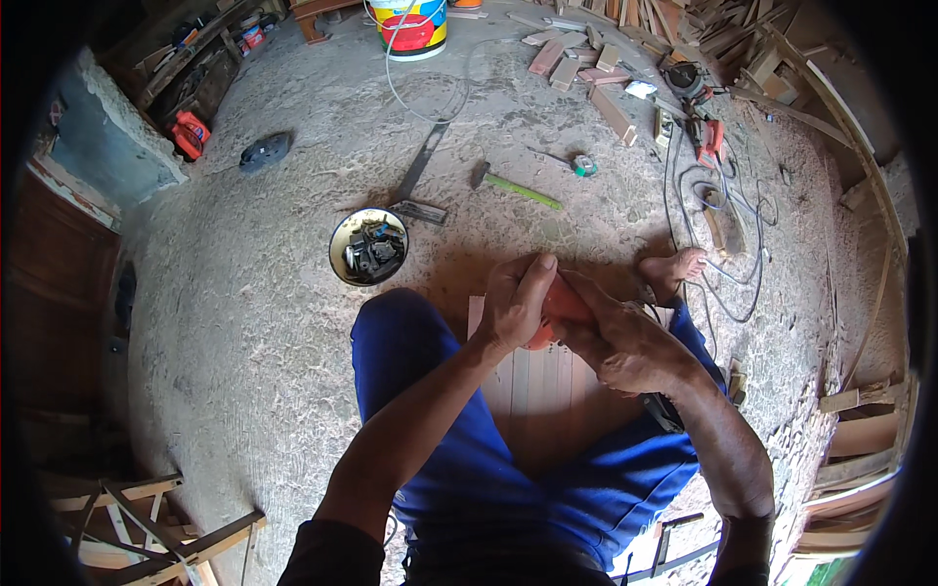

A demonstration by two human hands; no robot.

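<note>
A red, rounded hand-held tool [567,301] is held between my two hands, above a pale striped wooden panel [532,396] lying between my legs. My left hand [518,303] is closed on its left side with the thumb on top. Wrapped around the right and rear of it is my right hand [625,342]. The fingers hide much of the tool, so I cannot tell its exact kind. Ahead of my hands lie a hammer [523,191] with a green handle and a metal try square [423,176]. A round tin [340,256] of dark small parts stands left of them.
A tape measure [583,165] lies beyond the hammer. Loose cables [752,283] coil on the right, near a red power tool [709,142]. Wood offcuts [611,115] are scattered at the far right. A colourful bucket [408,31] stands at the back, a red bottle [190,135] at the far left.
</note>
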